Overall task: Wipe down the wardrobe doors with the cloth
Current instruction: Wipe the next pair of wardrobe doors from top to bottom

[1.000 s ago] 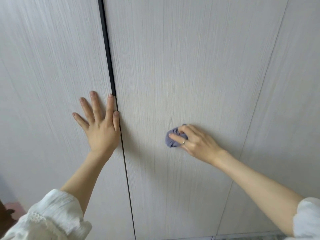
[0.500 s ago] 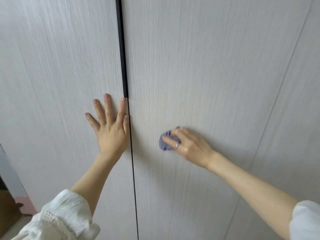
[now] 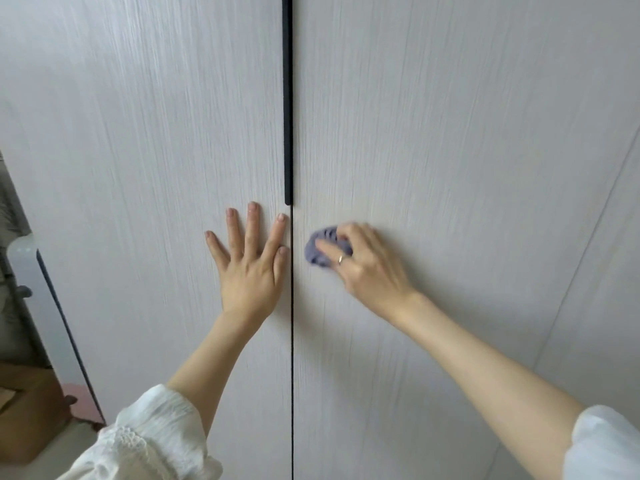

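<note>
Brown box [image 3: 24,410] bottom left on floor, pink item [image 3: 81,400] beside it.

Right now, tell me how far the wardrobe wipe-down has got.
Done: nothing can be confirmed; the pale doors show no wipe marks or wet streaks. In hand: the right hand presses the bunched purple cloth on the right door beside the centre gap, its motion blurred. The left hand lies flat on the left door. Left: how much remains cannot be judged.
</note>
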### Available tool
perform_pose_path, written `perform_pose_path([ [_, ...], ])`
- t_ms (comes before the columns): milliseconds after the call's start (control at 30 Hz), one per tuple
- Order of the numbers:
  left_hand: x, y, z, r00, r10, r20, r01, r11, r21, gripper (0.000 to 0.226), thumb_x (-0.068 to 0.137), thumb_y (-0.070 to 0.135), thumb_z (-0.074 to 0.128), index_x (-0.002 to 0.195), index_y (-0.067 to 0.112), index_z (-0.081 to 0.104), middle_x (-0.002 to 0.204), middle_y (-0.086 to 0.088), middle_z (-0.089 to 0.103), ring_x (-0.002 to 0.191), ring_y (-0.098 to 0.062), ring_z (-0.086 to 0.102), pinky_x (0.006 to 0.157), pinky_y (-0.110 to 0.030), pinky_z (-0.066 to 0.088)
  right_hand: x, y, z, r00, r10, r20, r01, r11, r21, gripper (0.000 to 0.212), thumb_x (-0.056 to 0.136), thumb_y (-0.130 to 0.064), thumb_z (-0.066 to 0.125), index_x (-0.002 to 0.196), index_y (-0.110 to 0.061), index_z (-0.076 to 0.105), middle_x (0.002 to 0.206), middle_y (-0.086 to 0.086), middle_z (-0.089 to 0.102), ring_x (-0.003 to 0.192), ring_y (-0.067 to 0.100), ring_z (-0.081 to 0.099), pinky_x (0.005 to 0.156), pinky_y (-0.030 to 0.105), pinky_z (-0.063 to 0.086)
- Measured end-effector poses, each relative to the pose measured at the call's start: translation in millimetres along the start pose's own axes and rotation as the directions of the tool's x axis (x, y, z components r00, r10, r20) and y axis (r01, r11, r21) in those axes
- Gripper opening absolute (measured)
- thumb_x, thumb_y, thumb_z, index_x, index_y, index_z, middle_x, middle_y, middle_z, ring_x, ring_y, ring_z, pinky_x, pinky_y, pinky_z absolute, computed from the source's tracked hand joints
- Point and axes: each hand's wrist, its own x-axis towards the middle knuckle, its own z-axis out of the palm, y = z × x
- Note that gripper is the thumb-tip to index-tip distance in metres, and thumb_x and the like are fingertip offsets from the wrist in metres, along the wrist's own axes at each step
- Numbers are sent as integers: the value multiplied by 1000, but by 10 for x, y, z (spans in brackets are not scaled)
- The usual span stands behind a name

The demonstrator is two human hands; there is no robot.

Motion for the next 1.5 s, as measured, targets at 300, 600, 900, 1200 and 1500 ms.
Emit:
perform_pose_path([
  [300,-70,-100,85,997,52,-53,-50,998,43,50,102,46,5,150,38,-5,159,2,-16,145,-26,-18,108,-66,-2,189,-74,169,987,79,-137,-73,996,49,25,86,-7,63,109,0,68,102,10,39,86,31,44,76,39,42],
  [600,-279,-70,183,998,1,-65,-5,999,-49,49,102,39,12,150,34,2,156,-8,6,142,-39,3,104,-73,8,-883,-642,375,975,-142,170,141,990,14,43,99,-1,30,97,-11,72,82,5,33,71,24,40,60,32,44],
  [900,-494,-104,313,997,-22,-69,17,998,-66,49,103,42,7,150,36,-9,157,6,-22,144,-26,-22,106,-71,1,-91,-154,106,979,187,-84,-186,982,20,28,87,-10,62,113,-4,66,89,11,46,71,31,50,59,38,46],
  [1200,-655,-169,407,996,8,-85,-13,998,-56,50,104,38,14,151,34,-4,158,2,-20,144,-27,-19,107,-68,-1,-1282,-846,540,981,39,190,-45,998,31,28,84,1,59,107,-10,71,82,4,29,70,22,33,60,30,26],
  [1500,-908,-129,478,997,-81,9,82,995,-52,50,103,41,8,150,36,-7,155,5,-27,142,-25,-26,105,-72,1,-674,-339,143,953,300,-50,-299,954,36,31,81,-9,66,113,-13,67,84,13,55,77,26,46,66,38,37],
])
